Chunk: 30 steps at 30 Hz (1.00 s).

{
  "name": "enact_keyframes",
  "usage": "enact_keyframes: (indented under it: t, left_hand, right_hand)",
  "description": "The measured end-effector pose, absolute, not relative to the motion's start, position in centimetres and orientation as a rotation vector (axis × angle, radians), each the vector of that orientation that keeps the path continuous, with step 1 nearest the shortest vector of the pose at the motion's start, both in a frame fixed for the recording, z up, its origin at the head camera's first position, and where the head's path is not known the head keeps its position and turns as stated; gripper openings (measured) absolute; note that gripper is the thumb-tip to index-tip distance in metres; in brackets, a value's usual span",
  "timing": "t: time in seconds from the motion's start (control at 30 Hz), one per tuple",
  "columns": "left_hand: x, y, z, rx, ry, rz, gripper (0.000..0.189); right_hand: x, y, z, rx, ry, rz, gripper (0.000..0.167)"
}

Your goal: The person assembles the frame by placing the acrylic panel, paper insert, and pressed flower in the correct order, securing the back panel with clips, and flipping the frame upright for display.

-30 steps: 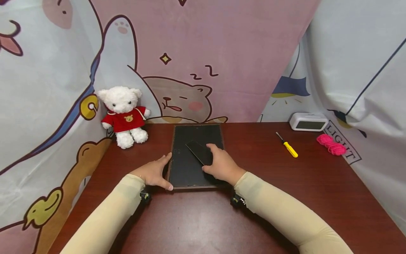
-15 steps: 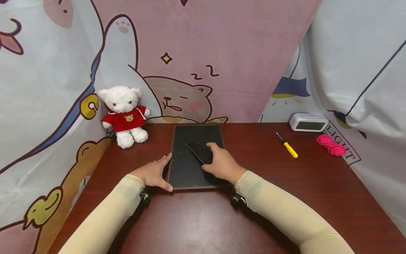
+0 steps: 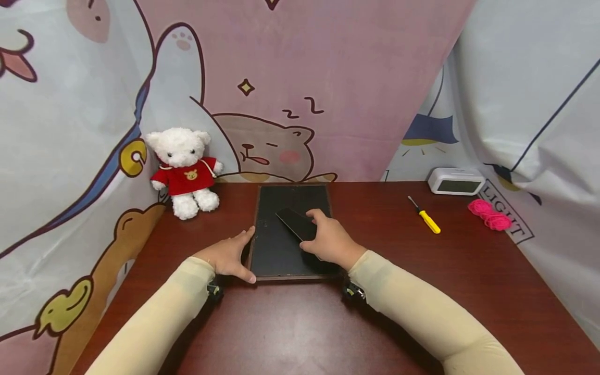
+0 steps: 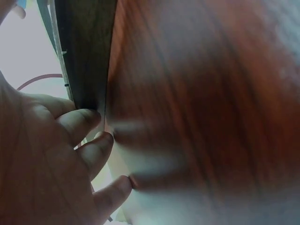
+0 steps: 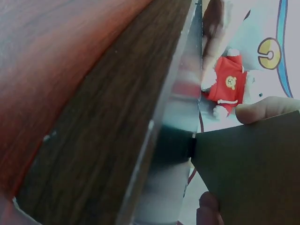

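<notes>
A rectangular picture frame [image 3: 274,255] lies on the table with its black back facing up. Hinged to that back is a dark flat stand [image 3: 295,224], tilted up from it. My right hand [image 3: 334,240] pinches the stand by its two long edges, thumb on the near side; in the right wrist view the free part of the stand [image 5: 253,164] stands off the back. At the left edge, my left hand [image 3: 227,256] is spread, fingers along the frame's side and thumb at the near corner. The left wrist view shows its fingertips against the dark frame side [image 4: 86,51] and the tabletop.
A white teddy bear [image 3: 187,177] in a red top sits at the back left. To the right lie a yellow-handled screwdriver [image 3: 428,221] and a skein of pink yarn [image 3: 489,213], with a white digital clock [image 3: 457,180] behind them. Printed cloth hangs around the dark red table [image 3: 300,333].
</notes>
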State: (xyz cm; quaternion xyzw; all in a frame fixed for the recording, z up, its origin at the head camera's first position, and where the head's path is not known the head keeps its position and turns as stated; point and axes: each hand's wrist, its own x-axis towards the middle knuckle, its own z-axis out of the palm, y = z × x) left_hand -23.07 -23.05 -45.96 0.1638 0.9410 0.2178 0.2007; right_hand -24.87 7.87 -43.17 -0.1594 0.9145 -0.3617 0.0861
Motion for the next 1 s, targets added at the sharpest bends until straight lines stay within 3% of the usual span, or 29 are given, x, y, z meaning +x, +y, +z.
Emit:
enact_keyframes:
  t: [1.0]
  left_hand:
    - [-23.0,-23.1,-46.2,0.464,2.633,0.587,0.141]
  right_hand:
    - [-24.7,7.9,-42.9,-0.445,2.729,-1.118,0.077]
